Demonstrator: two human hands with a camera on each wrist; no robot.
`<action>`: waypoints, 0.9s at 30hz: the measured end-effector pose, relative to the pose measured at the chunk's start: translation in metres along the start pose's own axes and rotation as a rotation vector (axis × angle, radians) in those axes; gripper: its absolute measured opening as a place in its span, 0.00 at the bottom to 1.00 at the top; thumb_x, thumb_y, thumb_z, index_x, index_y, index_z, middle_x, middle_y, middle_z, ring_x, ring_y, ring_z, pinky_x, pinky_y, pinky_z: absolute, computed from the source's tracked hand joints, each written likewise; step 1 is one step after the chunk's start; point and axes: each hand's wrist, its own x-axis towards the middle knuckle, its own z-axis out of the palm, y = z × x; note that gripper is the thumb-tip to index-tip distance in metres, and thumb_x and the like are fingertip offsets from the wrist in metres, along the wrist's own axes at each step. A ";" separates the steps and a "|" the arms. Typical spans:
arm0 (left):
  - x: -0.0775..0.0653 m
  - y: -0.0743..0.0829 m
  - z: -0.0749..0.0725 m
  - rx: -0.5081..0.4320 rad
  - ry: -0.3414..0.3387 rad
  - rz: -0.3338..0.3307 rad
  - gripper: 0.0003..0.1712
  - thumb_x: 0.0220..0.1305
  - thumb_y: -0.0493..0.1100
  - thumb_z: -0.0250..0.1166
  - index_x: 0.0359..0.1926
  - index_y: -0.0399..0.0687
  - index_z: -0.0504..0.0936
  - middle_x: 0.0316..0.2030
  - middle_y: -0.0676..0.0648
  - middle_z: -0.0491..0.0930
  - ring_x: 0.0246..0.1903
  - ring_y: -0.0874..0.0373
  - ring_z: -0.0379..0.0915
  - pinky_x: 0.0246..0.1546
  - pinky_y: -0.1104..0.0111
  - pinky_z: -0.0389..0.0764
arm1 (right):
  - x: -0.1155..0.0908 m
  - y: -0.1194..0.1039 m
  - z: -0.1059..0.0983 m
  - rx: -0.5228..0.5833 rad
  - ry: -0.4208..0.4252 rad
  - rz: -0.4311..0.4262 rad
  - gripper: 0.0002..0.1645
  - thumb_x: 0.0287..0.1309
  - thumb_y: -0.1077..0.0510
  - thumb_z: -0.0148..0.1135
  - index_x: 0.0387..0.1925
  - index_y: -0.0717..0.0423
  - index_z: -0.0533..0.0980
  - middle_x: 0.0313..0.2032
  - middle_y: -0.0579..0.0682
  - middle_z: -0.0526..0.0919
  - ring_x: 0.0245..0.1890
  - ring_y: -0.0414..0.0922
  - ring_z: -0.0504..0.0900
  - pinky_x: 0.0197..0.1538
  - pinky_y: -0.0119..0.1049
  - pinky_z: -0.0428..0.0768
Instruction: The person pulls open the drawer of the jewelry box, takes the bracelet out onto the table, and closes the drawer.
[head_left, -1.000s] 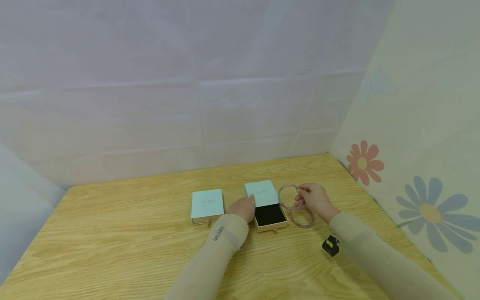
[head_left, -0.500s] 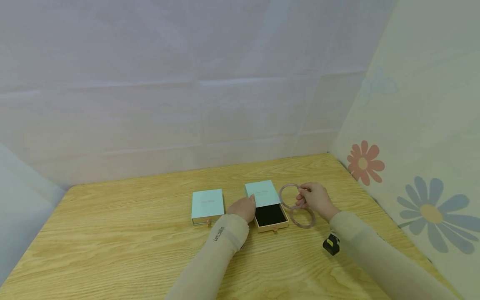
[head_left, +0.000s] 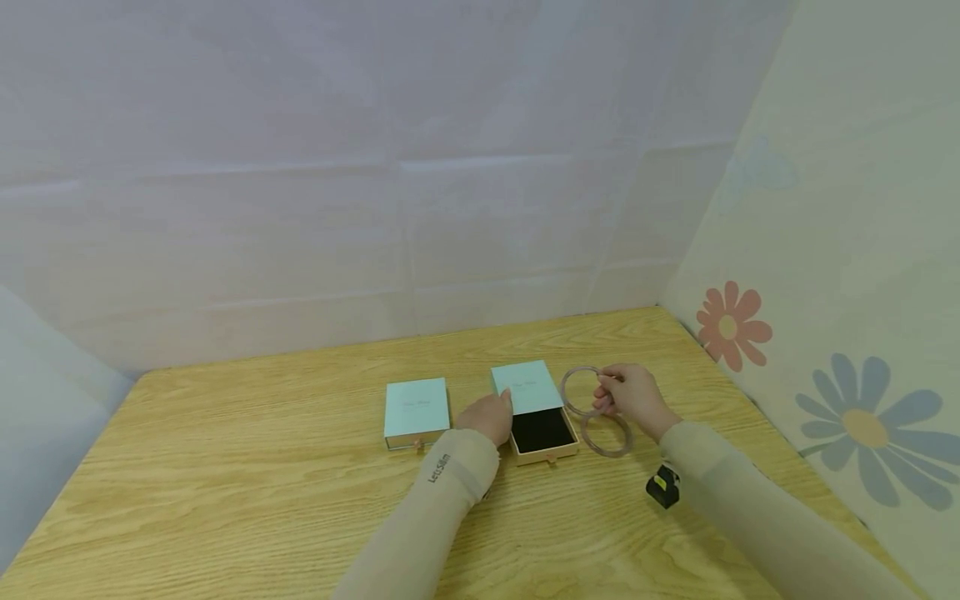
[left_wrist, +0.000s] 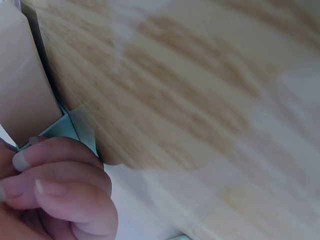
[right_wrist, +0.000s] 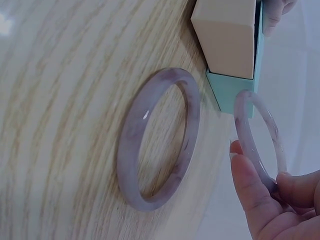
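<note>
My right hand pinches a pale purple, marbled bangle between thumb and fingers, raised above the table. A second purple bangle lies flat on the wood below it. To the left is a light-blue drawer box, its drawer pulled out toward me and showing a black lining. My left hand grips that box by its left side, with curled fingers at the blue sleeve's edge in the left wrist view. The held bangle is near the box's right side, above the table.
Another light-blue box, closed, with a small pull tab, sits left of my left hand. The wooden table meets a pale cloth backdrop at the back. A flower-printed cloth hangs along the right edge.
My right hand and its bangle have shifted very slightly to the right in view. The left hand keeps its grip on the drawer box; the other bangle stays on the table.
</note>
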 end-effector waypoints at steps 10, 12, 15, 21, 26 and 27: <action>0.001 -0.001 0.002 0.013 0.009 0.009 0.40 0.80 0.54 0.33 0.09 0.44 0.65 0.09 0.49 0.57 0.11 0.58 0.54 0.13 0.68 0.60 | 0.003 0.006 0.000 0.027 0.002 0.003 0.20 0.72 0.70 0.44 0.58 0.84 0.63 0.35 0.69 0.80 0.28 0.46 0.85 0.32 0.38 0.83; 0.001 -0.001 0.002 0.013 0.009 0.007 0.40 0.80 0.54 0.33 0.10 0.44 0.65 0.09 0.49 0.57 0.11 0.57 0.54 0.13 0.68 0.61 | 0.004 0.006 -0.001 0.028 0.005 0.000 0.20 0.72 0.70 0.44 0.58 0.84 0.63 0.36 0.70 0.80 0.28 0.46 0.85 0.32 0.38 0.83; 0.001 0.000 0.001 0.007 0.009 -0.001 0.40 0.80 0.54 0.33 0.10 0.44 0.66 0.09 0.49 0.58 0.11 0.57 0.55 0.14 0.68 0.62 | 0.004 0.006 -0.002 0.028 0.008 -0.003 0.20 0.72 0.70 0.44 0.58 0.84 0.64 0.36 0.70 0.80 0.28 0.47 0.85 0.33 0.39 0.83; 0.001 0.000 0.000 0.002 0.006 -0.012 0.39 0.80 0.55 0.33 0.12 0.43 0.68 0.11 0.47 0.62 0.13 0.56 0.60 0.17 0.66 0.67 | 0.006 0.009 -0.003 0.018 0.017 -0.012 0.20 0.72 0.69 0.44 0.58 0.84 0.64 0.36 0.71 0.80 0.29 0.47 0.85 0.33 0.39 0.83; 0.001 0.001 -0.001 0.008 0.000 -0.012 0.39 0.80 0.55 0.33 0.12 0.43 0.69 0.12 0.47 0.63 0.14 0.56 0.61 0.18 0.67 0.68 | 0.009 0.012 -0.003 0.010 0.021 -0.009 0.21 0.72 0.69 0.44 0.59 0.84 0.63 0.37 0.71 0.80 0.31 0.48 0.85 0.34 0.38 0.83; 0.001 0.000 -0.001 0.006 0.001 -0.012 0.39 0.80 0.55 0.33 0.12 0.43 0.68 0.12 0.47 0.63 0.14 0.56 0.61 0.18 0.67 0.68 | 0.009 0.013 -0.003 0.012 0.020 -0.007 0.21 0.72 0.69 0.44 0.59 0.84 0.63 0.37 0.71 0.80 0.31 0.48 0.85 0.34 0.38 0.83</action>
